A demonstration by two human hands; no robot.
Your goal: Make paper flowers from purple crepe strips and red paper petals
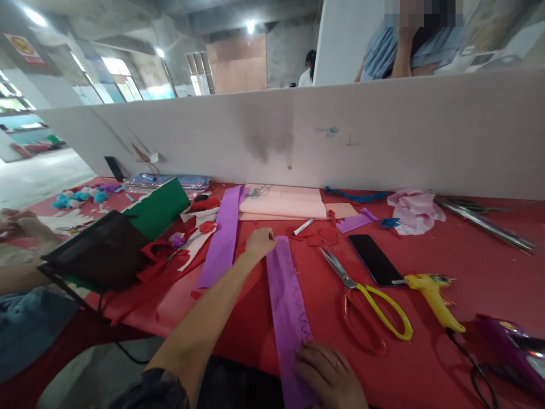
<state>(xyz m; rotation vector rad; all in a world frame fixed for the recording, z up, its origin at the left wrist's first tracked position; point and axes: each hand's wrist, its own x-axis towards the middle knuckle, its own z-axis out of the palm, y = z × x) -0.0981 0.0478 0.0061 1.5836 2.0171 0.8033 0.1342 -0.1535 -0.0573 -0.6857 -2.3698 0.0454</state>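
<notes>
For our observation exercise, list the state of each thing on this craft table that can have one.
Purple paper strip: lying flat, pen squiggles along one edge.
Left hand: on the strip's far end, grip unclear.
Right hand: palm down on its near end.
Scissors: blades shut, lying flat.
Phone: screen dark.
Glue gun: lying on its side, cord attached.
Pink tissue: crumpled.
</notes>
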